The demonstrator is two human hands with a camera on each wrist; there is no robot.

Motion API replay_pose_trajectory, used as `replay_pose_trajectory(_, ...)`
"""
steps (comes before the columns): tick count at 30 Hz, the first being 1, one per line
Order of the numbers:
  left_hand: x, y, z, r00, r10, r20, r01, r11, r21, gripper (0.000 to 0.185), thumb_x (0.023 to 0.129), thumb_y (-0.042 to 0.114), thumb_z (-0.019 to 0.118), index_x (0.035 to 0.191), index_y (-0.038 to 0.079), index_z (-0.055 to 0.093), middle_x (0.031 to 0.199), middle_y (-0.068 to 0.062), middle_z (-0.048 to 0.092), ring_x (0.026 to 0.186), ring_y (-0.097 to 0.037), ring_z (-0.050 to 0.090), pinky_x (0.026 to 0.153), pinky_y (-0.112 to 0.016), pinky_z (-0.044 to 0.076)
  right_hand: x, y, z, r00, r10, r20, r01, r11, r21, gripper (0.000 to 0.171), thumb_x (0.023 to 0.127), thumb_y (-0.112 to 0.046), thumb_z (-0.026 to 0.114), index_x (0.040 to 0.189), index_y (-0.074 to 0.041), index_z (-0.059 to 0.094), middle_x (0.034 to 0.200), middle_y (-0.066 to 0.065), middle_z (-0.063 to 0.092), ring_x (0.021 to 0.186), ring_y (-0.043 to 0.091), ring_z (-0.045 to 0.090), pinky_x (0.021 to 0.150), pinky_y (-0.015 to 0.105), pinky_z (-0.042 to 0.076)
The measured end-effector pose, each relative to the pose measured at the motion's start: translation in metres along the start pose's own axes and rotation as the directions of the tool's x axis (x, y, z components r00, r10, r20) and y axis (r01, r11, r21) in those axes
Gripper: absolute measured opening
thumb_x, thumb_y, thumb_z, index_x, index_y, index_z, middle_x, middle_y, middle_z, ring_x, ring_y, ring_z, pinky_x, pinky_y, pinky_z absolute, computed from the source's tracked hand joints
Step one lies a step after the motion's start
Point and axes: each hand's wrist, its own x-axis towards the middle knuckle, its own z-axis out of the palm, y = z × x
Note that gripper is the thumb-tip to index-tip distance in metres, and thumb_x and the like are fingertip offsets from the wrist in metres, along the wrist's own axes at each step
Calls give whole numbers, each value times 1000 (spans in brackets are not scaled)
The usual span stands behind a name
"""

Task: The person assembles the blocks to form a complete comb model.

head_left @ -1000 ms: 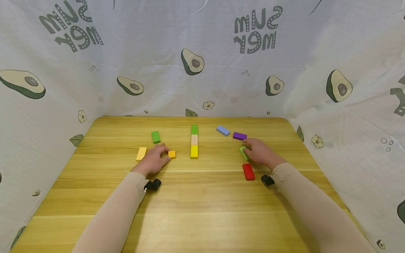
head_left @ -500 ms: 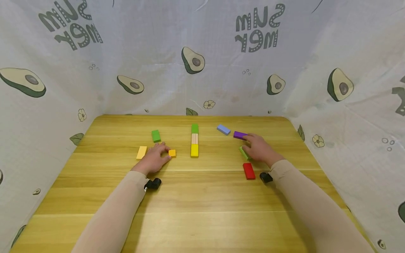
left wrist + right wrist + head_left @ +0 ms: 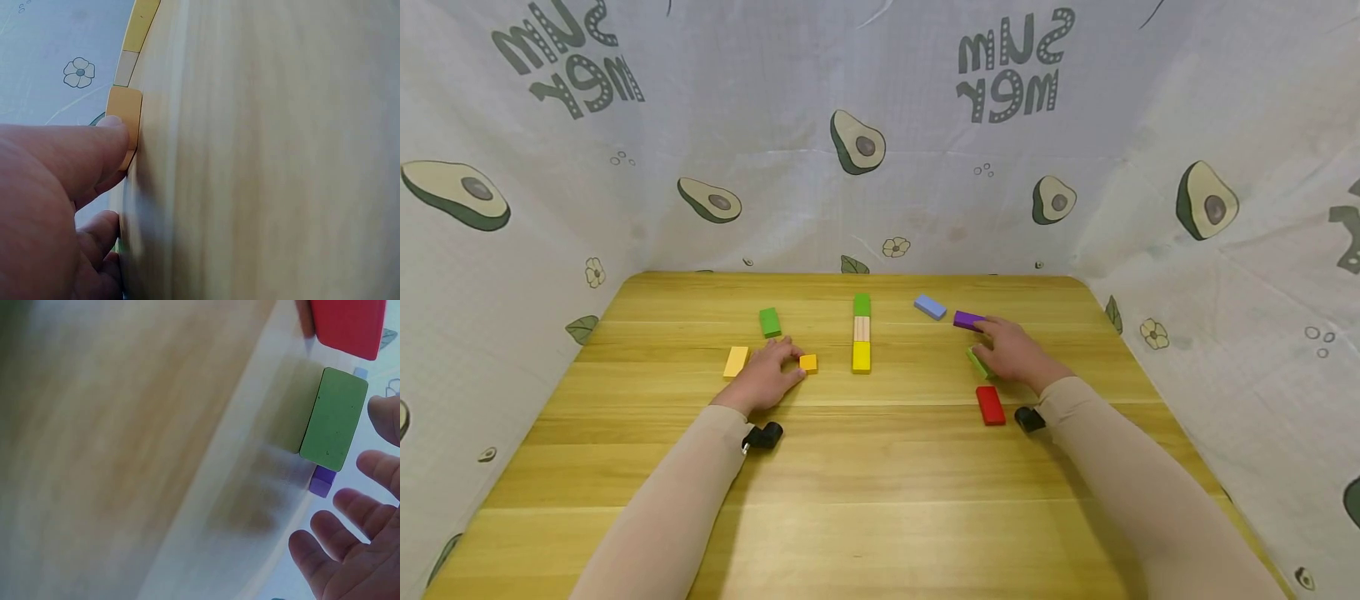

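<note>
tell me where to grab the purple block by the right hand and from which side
The purple block lies flat on the table, long axis roughly left to right, with the right hand just at its right end. Probably best to come from above and pinch across its two long edges near the middle; the blue block to its left stands clear.

Blocks around the centre row on the wooden table [image 3: 880, 500]

A row [image 3: 861, 333] of green, natural and yellow blocks is laid midway; a dark green block [image 3: 769, 322] and pale orange block [image 3: 735, 362] are seen left of it, a blue block [image 3: 929, 307] and red block [image 3: 989, 405] right.
</note>
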Motion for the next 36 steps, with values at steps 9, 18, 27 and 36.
replay_pose_trajectory(9, 0, -1, 0, 1000, 7, 2, -7, 1000, 2, 32, 95, 33, 51, 123, 18, 52, 154, -12, 20, 143, -34, 6, 114, -53, 2, -3, 2, 0, 1000, -5, -5, 5, 1000, -8, 53, 93, -30, 53, 139, -7, 42, 140, 24, 39, 127, 44, 35, 105, 58, 30)
replay_pose_trajectory(18, -1, -1, 0, 1000, 3, 1, -3, 1000, -5, 33, 95, 34, 51, 124, 18, 52, 154, -12, 20, 144, -33, 6, 114, -53, 1, -11, 8, -5, 993, -55, 108, 53, 998, 20, 46, 92, -29, 55, 135, -14, 49, 96, 9, 59, 79, 20, 50, 68, 32, 41)
replay_pose_trajectory(27, -1, -1, 0, 1000, -8, 6, 8, 1000, -5, 35, 95, 34, 51, 126, 18, 51, 155, -10, 19, 144, -32, 5, 114, -53, 1, -12, 22, -6, 971, -60, 233, 26, 989, 143, 58, 87, -37, 62, 139, -20, 43, 90, 5, 53, 75, 18, 48, 63, 30, 39)
replay_pose_trajectory(36, -1, -2, -1, 1000, -12, 13, 12, 1000, 9, 34, 95, 34, 51, 125, 19, 51, 155, -10, 19, 144, -32, 5, 114, -53, 2, -14, 30, -9, 954, -66, 294, -16, 963, 268, 74, 80, -33, 72, 143, -17, 36, 88, 6, 50, 77, 20, 47, 62, 30, 39)
